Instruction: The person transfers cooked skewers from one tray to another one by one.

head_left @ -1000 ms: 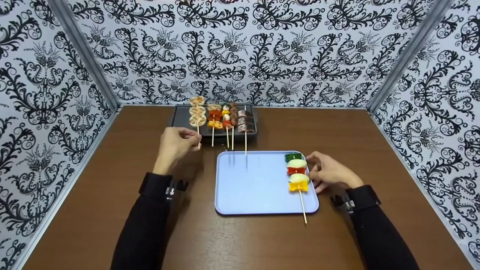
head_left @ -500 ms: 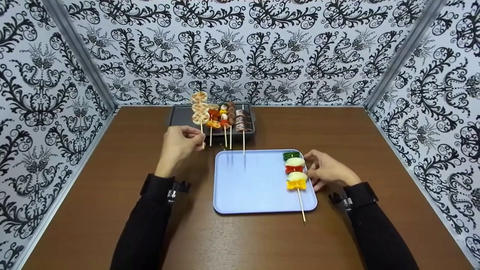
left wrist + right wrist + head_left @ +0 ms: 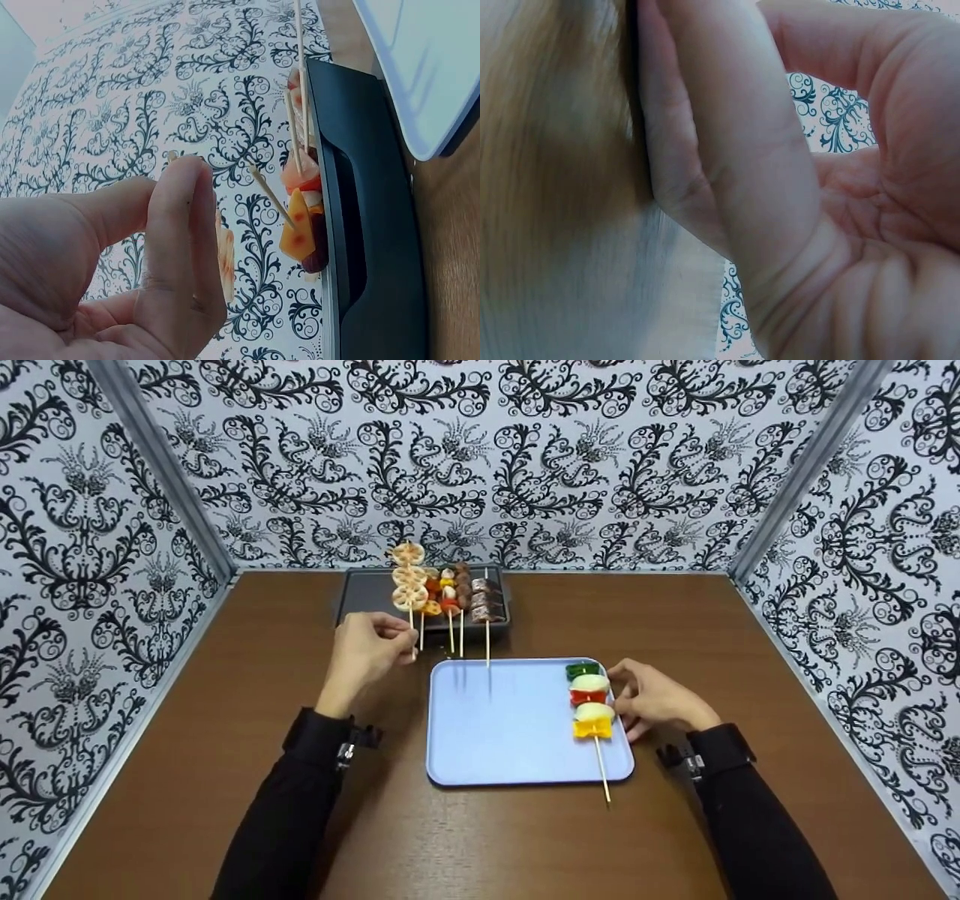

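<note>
In the head view my left hand [image 3: 367,656] pinches the stick of a lotus root skewer [image 3: 409,598] between thumb and fingers. Its three pale round slices stand up over the left part of a dark grill plate [image 3: 366,589]. The left wrist view shows the stick's end [image 3: 172,156] poking out above the fingertips, and the slices mostly hidden behind the fingers. My right hand [image 3: 664,699] grips the right rim of a pale blue tray [image 3: 510,735]. Beside its fingers, a vegetable skewer [image 3: 592,728] of green, white, red and yellow pieces lies along the tray's right side.
Several other skewers lie on the grill plate, the rightmost with dark silvery chunks [image 3: 487,604]; their sticks overhang its front edge towards the tray. The brown table [image 3: 465,847] is bounded by patterned walls [image 3: 480,465] at the back and sides.
My left hand has carried the lotus root skewer slightly to the right, so it now overlaps the neighbouring skewer on the grill plate. My right hand stays at the tray's rim.
</note>
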`<state>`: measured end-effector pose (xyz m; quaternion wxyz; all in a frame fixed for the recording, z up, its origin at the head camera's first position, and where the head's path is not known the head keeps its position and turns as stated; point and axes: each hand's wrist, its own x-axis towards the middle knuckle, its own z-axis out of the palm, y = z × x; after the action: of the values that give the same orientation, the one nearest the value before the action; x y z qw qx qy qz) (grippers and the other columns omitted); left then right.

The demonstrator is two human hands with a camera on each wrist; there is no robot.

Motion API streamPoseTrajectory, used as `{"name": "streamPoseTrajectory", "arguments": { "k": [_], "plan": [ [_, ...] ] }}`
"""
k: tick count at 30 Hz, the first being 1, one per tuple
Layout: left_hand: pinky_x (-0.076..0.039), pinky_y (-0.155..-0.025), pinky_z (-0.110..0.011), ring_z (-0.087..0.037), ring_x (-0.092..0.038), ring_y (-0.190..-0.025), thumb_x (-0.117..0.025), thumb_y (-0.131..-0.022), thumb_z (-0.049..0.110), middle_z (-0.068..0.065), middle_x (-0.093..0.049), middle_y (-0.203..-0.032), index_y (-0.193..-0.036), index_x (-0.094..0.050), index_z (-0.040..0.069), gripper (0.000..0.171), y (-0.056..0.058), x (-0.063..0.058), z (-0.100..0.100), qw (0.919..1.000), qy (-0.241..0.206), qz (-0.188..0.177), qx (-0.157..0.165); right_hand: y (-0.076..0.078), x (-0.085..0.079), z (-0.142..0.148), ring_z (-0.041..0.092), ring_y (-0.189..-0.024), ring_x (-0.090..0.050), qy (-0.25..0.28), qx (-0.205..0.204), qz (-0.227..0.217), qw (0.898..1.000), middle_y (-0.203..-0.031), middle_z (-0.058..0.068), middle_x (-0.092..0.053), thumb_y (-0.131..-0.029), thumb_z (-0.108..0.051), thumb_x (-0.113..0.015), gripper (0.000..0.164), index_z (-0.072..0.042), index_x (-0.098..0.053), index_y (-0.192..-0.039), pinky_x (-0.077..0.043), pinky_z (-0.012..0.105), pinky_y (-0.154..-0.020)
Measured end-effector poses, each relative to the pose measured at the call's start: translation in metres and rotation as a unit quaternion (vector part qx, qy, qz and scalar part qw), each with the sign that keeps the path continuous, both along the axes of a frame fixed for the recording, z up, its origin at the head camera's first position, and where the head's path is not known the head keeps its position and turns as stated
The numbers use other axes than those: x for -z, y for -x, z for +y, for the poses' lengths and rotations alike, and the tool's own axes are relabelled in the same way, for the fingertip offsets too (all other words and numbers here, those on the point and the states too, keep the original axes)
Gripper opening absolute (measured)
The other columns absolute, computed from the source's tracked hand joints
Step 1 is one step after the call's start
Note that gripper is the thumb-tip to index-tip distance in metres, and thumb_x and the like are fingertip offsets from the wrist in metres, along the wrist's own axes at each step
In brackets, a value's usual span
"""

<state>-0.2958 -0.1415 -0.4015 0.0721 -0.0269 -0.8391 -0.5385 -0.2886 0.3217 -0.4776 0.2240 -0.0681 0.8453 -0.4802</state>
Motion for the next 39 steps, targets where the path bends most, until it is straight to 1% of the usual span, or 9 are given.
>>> {"name": "streamPoseTrajectory", "arguments": {
  "k": [3,6,10,12,20,28,32,36,39],
  "plan": [
    [-0.063,-0.059,-0.032,-0.016,-0.073,-0.063,-0.078,-0.089,0.017,-0.005,-0.074,-0.081,-0.093,-0.076,0.007,0.011,-0.001,0.002,0.002,0.9990,0.042,0.019,-0.003,-0.001,-0.001,0.000,0.037,-0.070,-0.067,0.005,-0.007,0.000,1.000,-0.097,0.027,-0.059,-0.091,0.001,-0.068,0.060,-0.004,-0.039,-0.143,-0.063,0.052,-0.061],
    [-0.063,-0.058,-0.030,-0.015,-0.072,-0.063,-0.077,-0.089,0.018,-0.003,-0.074,-0.080,-0.093,-0.076,0.008,0.011,-0.004,0.002,0.005,0.9980,0.059,0.024,0.001,-0.001,-0.003,0.000,0.036,-0.069,-0.067,0.007,-0.012,0.001,1.000,-0.097,0.027,-0.060,-0.090,0.001,-0.068,0.061,-0.002,-0.038,-0.143,-0.063,0.052,-0.060],
    [-0.064,-0.063,-0.037,-0.018,-0.073,-0.065,-0.078,-0.089,0.015,-0.005,-0.073,-0.081,-0.094,-0.075,0.007,0.010,-0.009,0.001,0.009,0.9996,0.021,0.008,0.015,-0.002,-0.003,-0.001,0.036,-0.070,-0.067,0.004,-0.012,0.001,1.000,-0.097,0.026,-0.060,-0.091,0.001,-0.069,0.061,-0.003,-0.038,-0.144,-0.063,0.051,-0.060],
    [-0.064,-0.063,-0.038,-0.019,-0.073,-0.065,-0.079,-0.088,0.015,-0.005,-0.073,-0.081,-0.093,-0.075,0.007,0.010,-0.011,0.001,0.011,0.9998,0.013,0.005,0.016,-0.001,-0.004,-0.001,0.037,-0.070,-0.068,0.003,-0.010,0.000,1.000,-0.097,0.026,-0.060,-0.092,0.000,-0.069,0.061,-0.003,-0.038,-0.144,-0.063,0.052,-0.061],
    [-0.064,-0.061,-0.035,-0.018,-0.072,-0.064,-0.079,-0.089,0.015,-0.003,-0.073,-0.079,-0.092,-0.075,0.009,0.008,-0.019,0.001,0.020,0.9991,0.022,0.016,0.032,-0.001,-0.003,-0.001,0.036,-0.071,-0.067,0.000,-0.005,-0.003,1.000,-0.098,0.026,-0.059,-0.092,0.000,-0.068,0.060,-0.004,-0.038,-0.144,-0.063,0.052,-0.061],
    [-0.063,-0.058,-0.033,-0.019,-0.072,-0.063,-0.080,-0.087,0.014,-0.003,-0.073,-0.077,-0.090,-0.074,0.007,0.010,-0.025,0.002,0.033,0.9986,0.007,0.019,0.049,-0.001,-0.004,0.000,0.036,-0.072,-0.067,-0.006,0.001,-0.006,1.000,-0.098,0.026,-0.058,-0.092,0.001,-0.068,0.060,-0.005,-0.039,-0.144,-0.063,0.052,-0.061],
    [-0.063,-0.057,-0.033,-0.020,-0.072,-0.062,-0.080,-0.087,0.012,-0.005,-0.073,-0.077,-0.088,-0.074,0.005,0.009,-0.027,0.004,0.040,0.9979,-0.010,0.014,0.062,-0.001,-0.004,0.000,0.036,-0.071,-0.067,-0.004,-0.001,-0.004,1.000,-0.098,0.026,-0.058,-0.093,0.001,-0.067,0.059,-0.005,-0.038,-0.144,-0.063,0.052,-0.061],
    [-0.064,-0.058,-0.034,-0.022,-0.073,-0.063,-0.079,-0.087,0.008,-0.008,-0.073,-0.077,-0.088,-0.073,0.002,0.008,-0.031,0.006,0.047,0.9965,-0.038,-0.003,0.074,-0.001,-0.002,0.000,0.036,-0.069,-0.067,0.001,-0.009,-0.002,1.000,-0.097,0.026,-0.058,-0.093,0.000,-0.067,0.059,-0.003,-0.037,-0.144,-0.063,0.052,-0.061],
    [-0.064,-0.058,-0.034,-0.022,-0.073,-0.064,-0.079,-0.087,0.007,-0.008,-0.073,-0.079,-0.089,-0.073,0.003,0.008,-0.034,0.006,0.052,0.9958,-0.040,-0.012,0.081,-0.001,-0.002,0.001,0.035,-0.069,-0.067,0.002,-0.007,-0.003,1.000,-0.097,0.026,-0.058,-0.093,-0.001,-0.068,0.058,-0.004,-0.039,-0.144,-0.063,0.052,-0.061]
  ]
}}
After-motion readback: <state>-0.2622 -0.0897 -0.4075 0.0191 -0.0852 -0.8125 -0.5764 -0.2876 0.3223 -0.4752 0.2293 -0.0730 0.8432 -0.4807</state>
